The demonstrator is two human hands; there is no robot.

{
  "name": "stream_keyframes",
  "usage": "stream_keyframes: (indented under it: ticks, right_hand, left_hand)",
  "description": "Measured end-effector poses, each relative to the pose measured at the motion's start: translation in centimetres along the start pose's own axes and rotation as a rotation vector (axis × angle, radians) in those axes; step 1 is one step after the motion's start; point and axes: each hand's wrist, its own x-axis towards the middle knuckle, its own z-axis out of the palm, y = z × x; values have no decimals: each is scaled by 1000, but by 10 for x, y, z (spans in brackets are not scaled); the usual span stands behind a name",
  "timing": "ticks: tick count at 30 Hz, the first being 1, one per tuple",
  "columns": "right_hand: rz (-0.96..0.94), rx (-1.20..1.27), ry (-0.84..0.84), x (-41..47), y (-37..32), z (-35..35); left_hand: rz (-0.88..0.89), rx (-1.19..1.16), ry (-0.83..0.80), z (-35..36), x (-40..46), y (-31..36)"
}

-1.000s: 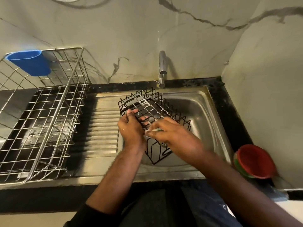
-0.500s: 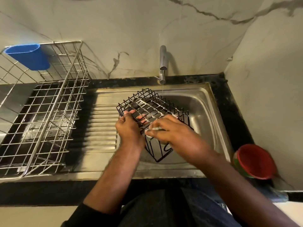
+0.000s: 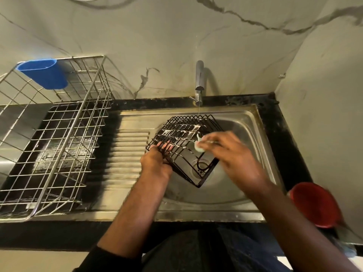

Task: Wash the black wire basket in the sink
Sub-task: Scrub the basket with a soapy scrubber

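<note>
Head: dish rack (image 3: pixel 49 146) beside sink (image 3: pixel 245 122).

You have nothing to read here: no words, labels, brand marks or numbers show on any surface in your view. The pale patches on the black wire basket (image 3: pixel 184 132), at about 12 o'clock from your hands, are foam and glare, not print.
</note>
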Motion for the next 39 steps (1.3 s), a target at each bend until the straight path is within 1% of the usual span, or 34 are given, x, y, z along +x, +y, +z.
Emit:
stream_keyframes:
  ticks: [2,4,6,8,9,10,13,14,15,16,18,19,21,24,27,30,32,34,36,38,39]
  right_hand:
    - [155,-17,142,4,15,-4]
    - [233,21,184,6,19,-6]
    - [170,5,157,6,9,-5]
    - [68,-28,94,2,-2,-3]
    - [49,-39,71,1,-5,-4]
    - [67,-33,83,2,-5,-5]
    - [262,47,219,12,2,-14]
    - [300,68,224,15,2,-18]
    - [306,80,187,17,0,-20]
    - [294,103,105,19,-3,-20]
    - [279,160,-96,19,-7,-17]
    - [298,166,-158,19,-5,-13]
    - [370,151,-165,20,5,-8]
    - [457,67,-74,18,18,-7]
    - [458,-23,125,17,20,-10]
    - [480,-7,260,23,19,-13]
    - [477,-3,311,29,14,-14]
    - [444,30,293,34,0,-11]
    - [331,91,225,40,-18,-4]
    - [197,38,180,42,-26,2]
    - [184,22,169,42,-22,1]
  left_hand:
    - [5,5,-17,-2,2,-1]
    - [14,26,-7,-2,2,-2]
    - [20,33,-3,-1,0,-3]
    - [16,45,13,-3,0,-3]
    - [18,49,10,-4,-1,-3]
    - [20,53,-4,-3,-1,-4]
    - [44,103,-32,-2,3,-4]
    - [50,138,-39,-1,1,-4]
    - [54,161,-53,0,-2,-4]
    - [67,177,-63,2,-8,-4]
    - [163,261,-62,4,-25,-6]
    - [222,313,-85,5,-34,-7]
    - [318,392,-181,7,-52,-7]
    - [457,509,-331,7,-70,-3]
    - [621,672,-522,5,-74,-6]
    - [703,727,-557,5,-75,-14]
    - [728,753,-570,6,-74,-17]
    - [737,780,-580,7,-74,-19]
    - [758,804,-588,10,-76,-20]
    - [781,820,-596,11,-77,-21]
    - [778,816,-589,10,-77,-21]
